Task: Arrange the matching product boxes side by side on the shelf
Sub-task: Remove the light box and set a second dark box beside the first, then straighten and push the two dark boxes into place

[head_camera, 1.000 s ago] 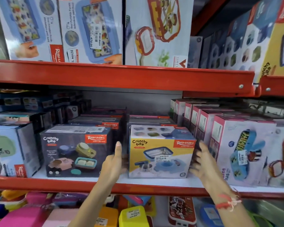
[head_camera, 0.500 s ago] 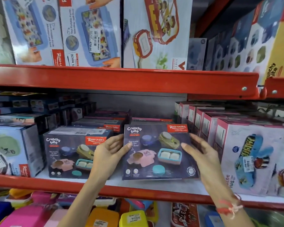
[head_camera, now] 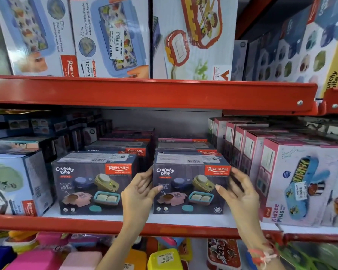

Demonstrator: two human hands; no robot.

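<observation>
Two matching dark Crunchy Bite boxes stand side by side on the middle shelf (head_camera: 183,221). The left box (head_camera: 90,184) stands alone. The right box (head_camera: 189,180) sits upright on the shelf between my hands. My left hand (head_camera: 139,193) grips its left edge, thumb on the front face. My right hand (head_camera: 236,193) holds its right edge, fingers curled around the corner. A narrow gap separates the two boxes, filled by my left hand. More dark boxes of the same brand are stacked behind both.
Pink Kidzee Plus boxes (head_camera: 300,184) stand in a row at right, close to the held box. A box with a green lunch box picture (head_camera: 10,184) stands at left. The red upper shelf beam (head_camera: 154,92) hangs overhead. Coloured plastic lunch boxes (head_camera: 162,258) fill the shelf below.
The yellow Crunchy Bite box seen a second ago is gone from the front. The dark box, tilted face-up in my hands half a second ago, now stands upright on the shelf.
</observation>
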